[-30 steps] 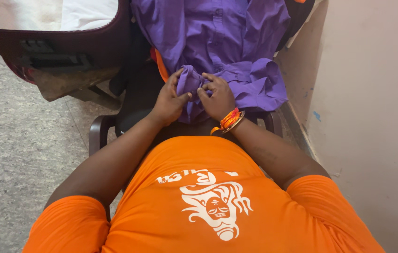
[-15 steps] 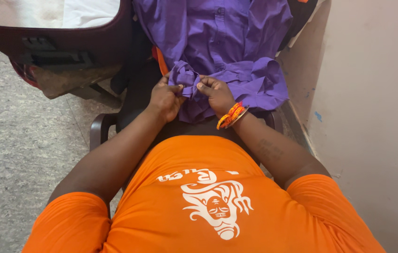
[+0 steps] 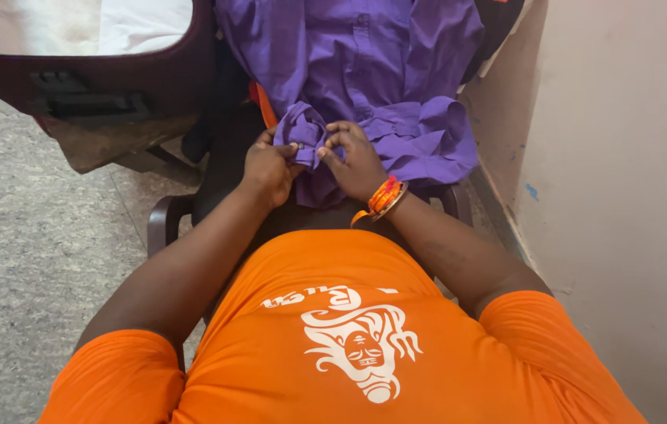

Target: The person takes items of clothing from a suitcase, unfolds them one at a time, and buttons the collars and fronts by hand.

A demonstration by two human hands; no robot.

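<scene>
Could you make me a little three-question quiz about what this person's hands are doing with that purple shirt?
1. True or false: both hands grip the purple shirt.
2. Which wrist wears the orange bangles: A left, B right?
3. What does the shirt lie on?

Key
1. True: the left hand and the right hand pinch a bunched bit of cloth between them.
2. B, the right.
3. A dark chair, beside the wall.
</scene>
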